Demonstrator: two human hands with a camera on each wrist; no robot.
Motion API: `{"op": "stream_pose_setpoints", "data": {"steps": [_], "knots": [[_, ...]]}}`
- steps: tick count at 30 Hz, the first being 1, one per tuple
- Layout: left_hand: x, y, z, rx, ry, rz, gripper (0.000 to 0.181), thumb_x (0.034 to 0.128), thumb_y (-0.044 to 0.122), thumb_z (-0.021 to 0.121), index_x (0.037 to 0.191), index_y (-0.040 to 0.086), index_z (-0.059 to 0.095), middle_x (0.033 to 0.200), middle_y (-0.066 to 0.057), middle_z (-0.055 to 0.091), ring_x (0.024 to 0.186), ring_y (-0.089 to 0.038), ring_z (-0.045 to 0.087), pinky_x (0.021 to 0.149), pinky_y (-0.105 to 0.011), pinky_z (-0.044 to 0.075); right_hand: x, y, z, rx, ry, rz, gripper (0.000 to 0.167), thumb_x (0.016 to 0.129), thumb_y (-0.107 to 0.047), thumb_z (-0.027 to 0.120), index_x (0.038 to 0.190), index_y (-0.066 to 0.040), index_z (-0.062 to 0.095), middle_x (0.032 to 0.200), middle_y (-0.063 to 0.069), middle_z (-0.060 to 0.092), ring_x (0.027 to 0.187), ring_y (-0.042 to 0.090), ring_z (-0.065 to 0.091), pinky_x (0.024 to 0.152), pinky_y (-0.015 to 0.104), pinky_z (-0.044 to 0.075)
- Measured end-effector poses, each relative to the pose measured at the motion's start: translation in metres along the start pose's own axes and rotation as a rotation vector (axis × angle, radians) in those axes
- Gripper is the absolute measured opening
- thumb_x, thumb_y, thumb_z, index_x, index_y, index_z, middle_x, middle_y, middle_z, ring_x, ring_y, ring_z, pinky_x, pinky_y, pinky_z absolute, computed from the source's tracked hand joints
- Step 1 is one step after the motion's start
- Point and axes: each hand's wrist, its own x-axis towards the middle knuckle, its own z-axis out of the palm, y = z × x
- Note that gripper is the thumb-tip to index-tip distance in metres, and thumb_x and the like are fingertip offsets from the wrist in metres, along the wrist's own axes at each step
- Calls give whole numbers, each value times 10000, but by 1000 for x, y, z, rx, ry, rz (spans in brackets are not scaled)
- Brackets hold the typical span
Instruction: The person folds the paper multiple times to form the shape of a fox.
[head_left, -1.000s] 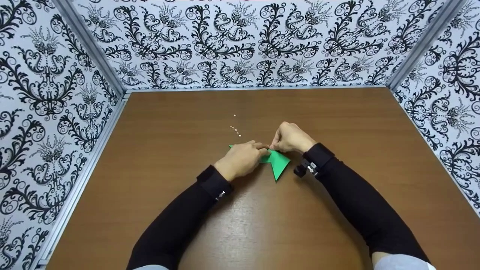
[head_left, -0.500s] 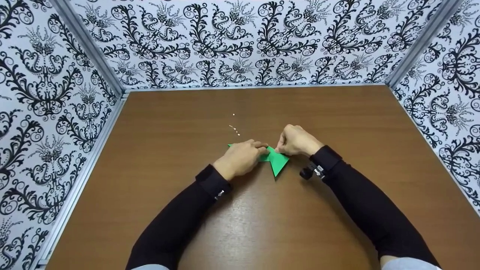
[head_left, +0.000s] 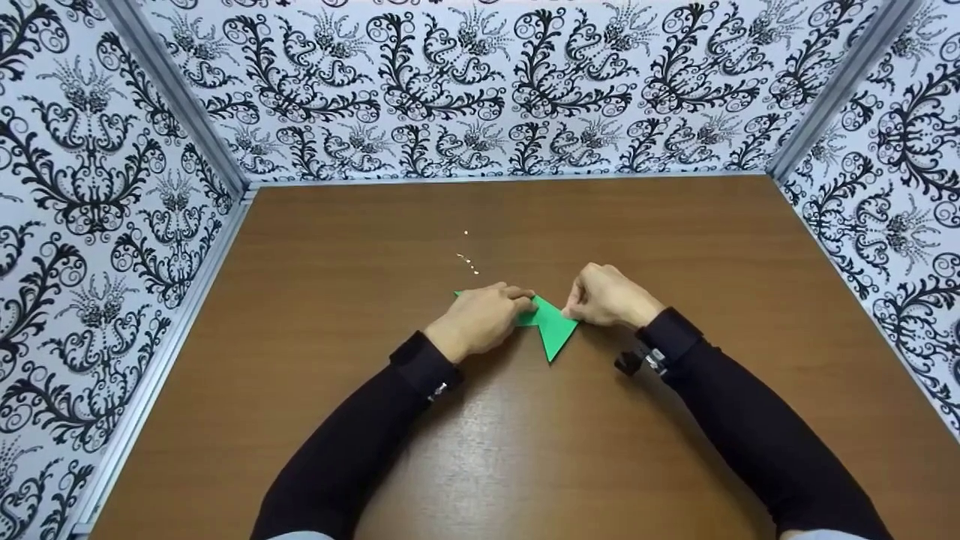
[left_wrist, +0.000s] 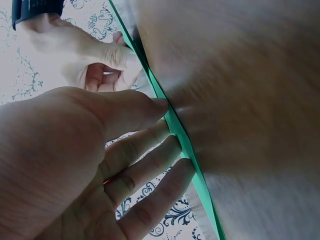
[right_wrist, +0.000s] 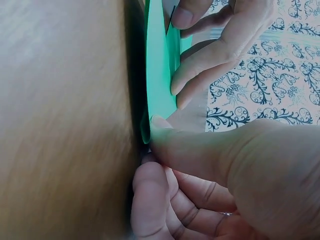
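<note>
Head camera: Two arms in black sleeves, the left sleeve (head_left: 337, 450) entering from seven o'clock and the right sleeve (head_left: 765, 427) from four, reach across a brown wood-grain counter (head_left: 480, 472) toward a piece of folded green paper (head_left: 555, 330) lying just off center at about five o'clock. Dark wristbands circle both wrists, and a small black camera (head_left: 628, 363) juts from the right wristband (head_left: 670, 335) toward eight o'clock. The left hand (head_left: 480, 315) rests over the paper's nine o'clock side, its grip apart, the fingers extended and their tips touching the sheet, as the left wrist camera shows. One green tip peeks out beyond that hand at ten o'clock; another points toward six. At the paper's two o'clock edge, the right hand (head_left: 609, 296) has its grip together, thumb and curled forefinger pinching the folded rim. Farther off, at ten o'clock from the paper, small white specks (head_left: 475, 272) dot the counter. Black-and-white scrollwork panels (head_left: 450, 75) rise behind at twelve, with gray metal posts (head_left: 176, 97) at the corners.
</note>
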Motion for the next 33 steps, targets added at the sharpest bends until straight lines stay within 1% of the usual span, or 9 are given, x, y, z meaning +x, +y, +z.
{"op": "stream_pose_setpoints", "data": {"steps": [6,12,15,21,26,29,33], "knots": [[0,0,-1,-18,-25,-14,447,1205,97,579,1588,238,762,1766,28,657,1562,-293,686,1013,-521,747,-8,5,3,15,14,-8,166,1072,-191,894,926,-111,893,1144,107,915,863,182,700,806,313,534],[0,-2,0,-25,-13,-12,443,1199,96,595,1582,234,769,1756,20,667,1551,-287,696,1045,-514,740,-19,10,6,39,18,0,119,1097,-191,863,1010,-126,910,1145,92,912,926,195,750,851,329,566],[-1,-2,1,-32,-11,-6,444,1198,87,594,1581,226,769,1754,12,670,1539,-294,701,1042,-512,740,-24,12,7,50,24,13,102,1101,-186,857,1046,-129,921,1115,92,905,935,204,764,860,339,584],[-4,-4,-1,-17,2,-6,450,1196,76,591,1578,226,774,1744,15,679,1525,-294,711,1027,-502,746,-26,11,7,67,37,15,104,1097,-177,858,1047,-124,932,1095,105,900,912,198,760,834,322,577],[-8,-4,-1,-13,-2,-14,454,1190,88,613,1593,231,763,1755,19,668,1576,-327,688,1063,-527,737,-25,11,9,91,20,27,95,1100,-173,861,1051,-140,935,1119,99,907,919,204,765,827,315,558],[-7,-2,-1,-13,0,-17,452,1191,92,609,1591,233,765,1754,18,669,1597,-343,675,1089,-542,727,-27,14,10,95,37,21,89,1095,-161,863,1046,-143,935,1113,93,906,925,204,762,841,319,565],[-3,0,-1,-5,12,-4,450,1187,90,611,1583,232,770,1742,17,681,1558,-319,703,1046,-525,743,-31,16,10,102,68,19,92,1082,-152,869,1020,-146,936,1069,86,901,876,191,735,810,317,547]]}}
